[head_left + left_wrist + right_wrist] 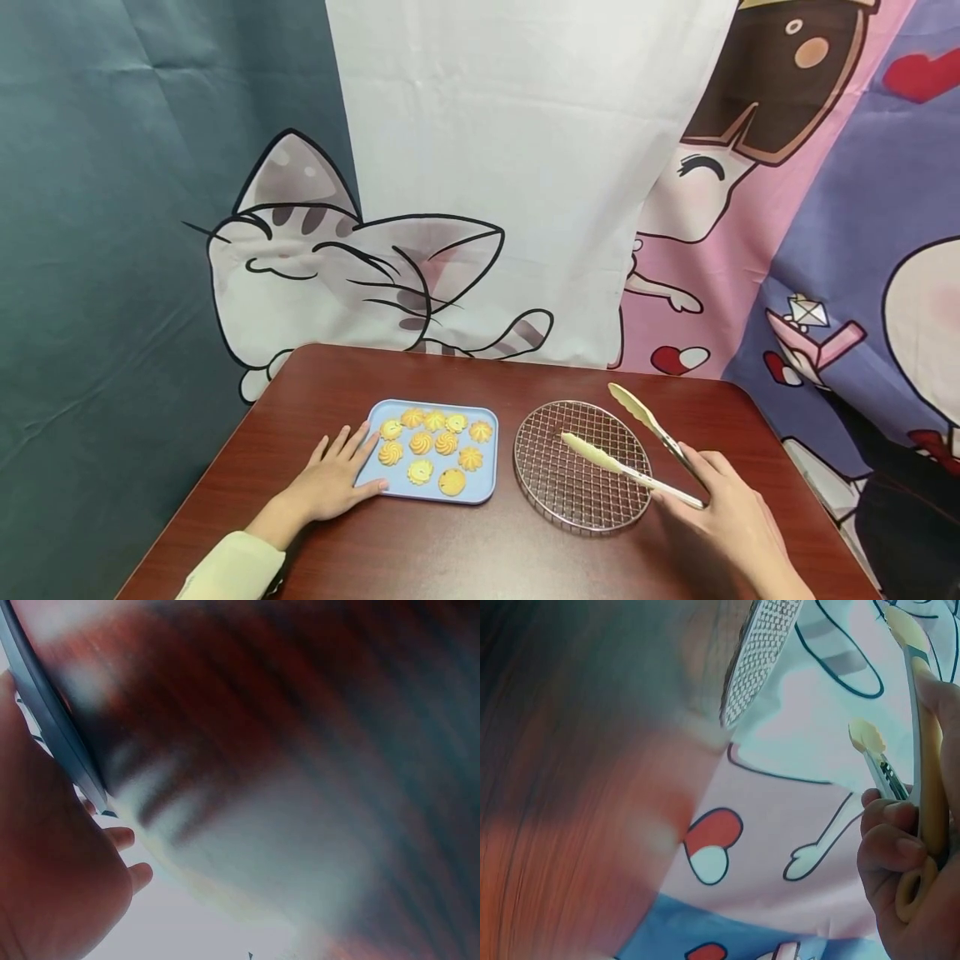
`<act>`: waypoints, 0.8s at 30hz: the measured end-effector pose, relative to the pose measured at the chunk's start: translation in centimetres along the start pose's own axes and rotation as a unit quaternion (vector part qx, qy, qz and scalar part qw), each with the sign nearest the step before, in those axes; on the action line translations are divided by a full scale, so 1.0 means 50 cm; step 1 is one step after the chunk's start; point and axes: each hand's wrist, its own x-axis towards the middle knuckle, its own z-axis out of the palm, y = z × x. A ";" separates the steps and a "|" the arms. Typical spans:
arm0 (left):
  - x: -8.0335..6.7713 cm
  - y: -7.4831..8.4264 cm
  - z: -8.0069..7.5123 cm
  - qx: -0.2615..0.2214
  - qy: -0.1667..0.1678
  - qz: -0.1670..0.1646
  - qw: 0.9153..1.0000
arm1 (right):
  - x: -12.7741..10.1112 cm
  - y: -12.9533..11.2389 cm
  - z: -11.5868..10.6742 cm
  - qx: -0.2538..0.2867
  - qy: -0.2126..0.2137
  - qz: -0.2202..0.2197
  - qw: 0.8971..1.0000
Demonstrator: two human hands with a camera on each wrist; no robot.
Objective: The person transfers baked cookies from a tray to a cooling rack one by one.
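Right hand (731, 512): fingers (889, 817) curled round the handle end of a pair of tongs (637, 442), gripping it; the right wrist view shows the fingers wrapped over both arms near the hinge. The tongs are spread, with cream tips. One tip lies over the round wire rack (581, 477), about at its middle; the other tip points past the rack's far right rim. Whether the lower tip touches the mesh, I cannot tell.

Left hand (333, 479): fingers straight and spread, palm down flat on the tabletop (450, 558), holding nothing. The fingertips touch the near left edge of the blue tray (487, 492). The left wrist view is blurred; it shows the tray's rim against the hand and little else. A pale sleeve (228, 571) covers the left forearm.

Blue tray: rectangular, rounded corners, left of centre on the tabletop, just beside the wire rack but not touching it. It carries swirl-shaped yellow cookies (422, 442) in rough rows, about ten, all lying flat inside the rim.

Wire rack: round, metal grid, sits flat on the tabletop right of the tray; no cookie on it.

Tabletop: dark red-brown wood grain, rounded far corners.

Behind: hanging cloth backdrop (375, 267), teal at left, white panel with a drawn cat, pink and purple cartoon print at right.
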 end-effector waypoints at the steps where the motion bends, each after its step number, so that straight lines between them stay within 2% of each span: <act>1: 0.000 0.000 0.000 0.001 0.000 0.000 1.000 | -0.001 -0.003 0.003 0.000 0.002 -0.007 1.000; 10: 0.002 -0.003 0.008 -0.001 0.011 0.006 1.000 | -0.003 -0.036 0.029 0.005 0.018 -0.055 0.998; 14: 0.003 -0.005 0.011 -0.003 0.016 0.010 1.000 | -0.006 -0.049 0.041 0.007 0.015 -0.063 0.998; 24: 0.001 -0.003 0.006 -0.001 -0.003 0.002 1.000 | -0.014 -0.075 0.067 0.038 -0.005 -0.074 0.997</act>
